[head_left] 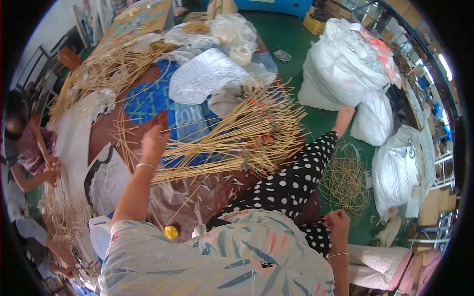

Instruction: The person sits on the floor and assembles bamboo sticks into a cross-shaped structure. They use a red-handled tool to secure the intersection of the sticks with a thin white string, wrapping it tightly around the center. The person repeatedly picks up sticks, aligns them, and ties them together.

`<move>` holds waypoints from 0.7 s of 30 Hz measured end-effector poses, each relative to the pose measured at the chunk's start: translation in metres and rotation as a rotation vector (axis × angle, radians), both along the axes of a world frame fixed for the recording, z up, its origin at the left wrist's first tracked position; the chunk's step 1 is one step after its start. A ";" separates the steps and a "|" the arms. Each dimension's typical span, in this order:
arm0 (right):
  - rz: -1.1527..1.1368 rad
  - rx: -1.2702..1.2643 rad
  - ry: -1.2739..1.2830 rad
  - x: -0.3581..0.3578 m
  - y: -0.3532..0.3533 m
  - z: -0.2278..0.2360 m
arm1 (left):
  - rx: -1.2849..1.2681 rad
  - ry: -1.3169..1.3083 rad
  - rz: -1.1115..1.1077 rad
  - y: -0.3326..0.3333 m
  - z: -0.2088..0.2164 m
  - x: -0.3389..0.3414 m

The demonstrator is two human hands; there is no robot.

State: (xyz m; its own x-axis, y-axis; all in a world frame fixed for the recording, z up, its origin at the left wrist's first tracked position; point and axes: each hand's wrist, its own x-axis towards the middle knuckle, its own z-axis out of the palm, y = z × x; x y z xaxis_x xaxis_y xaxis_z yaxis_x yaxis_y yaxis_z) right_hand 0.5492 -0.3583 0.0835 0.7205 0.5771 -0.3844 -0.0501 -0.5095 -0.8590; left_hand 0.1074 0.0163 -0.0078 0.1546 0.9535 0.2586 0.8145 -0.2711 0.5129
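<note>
Over the near-left end of a spread of thin pale sticks [207, 148], my left hand [155, 140] is raised with its fingers drawn together. What they hold, if anything, I cannot make out. The sticks fan out to the right across the table, with small red and grey bits among their right ends. My right hand [337, 222] is low on the right, beside my polka-dot trousers [291, 182]. Its fingers are curled in, and I cannot make out anything between them. A white patterned fan-shaped sheet [205, 76] lies beyond the sticks, next to a grey cloth bundle [225, 101].
Blue printed sheeting [148, 101] lies under the sticks. Long bent strips [108, 69] pile at the far left. Large white sacks [340, 64] and a tangled coil [345, 182] sit on the green floor [279, 37]. Other people's hands [47, 177] work at the left.
</note>
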 end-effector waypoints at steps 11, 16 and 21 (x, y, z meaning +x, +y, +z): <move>0.173 -0.006 0.230 -0.061 -0.060 -0.028 | -0.076 0.370 -0.329 0.026 -0.032 0.195; 0.109 0.142 0.355 -0.061 -0.076 -0.036 | 0.034 0.429 -0.393 0.025 -0.022 0.192; 0.088 0.184 0.484 -0.056 -0.074 -0.037 | 0.166 0.058 -0.397 0.015 0.012 0.194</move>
State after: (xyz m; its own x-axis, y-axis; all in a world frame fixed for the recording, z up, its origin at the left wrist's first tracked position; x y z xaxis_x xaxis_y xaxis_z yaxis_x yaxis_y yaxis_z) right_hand 0.4937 -0.4324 0.0468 0.4318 0.7166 -0.5478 -0.4274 -0.3724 -0.8238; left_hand 0.3010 0.0312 0.0043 0.5194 0.7638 0.3834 0.6567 -0.6437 0.3929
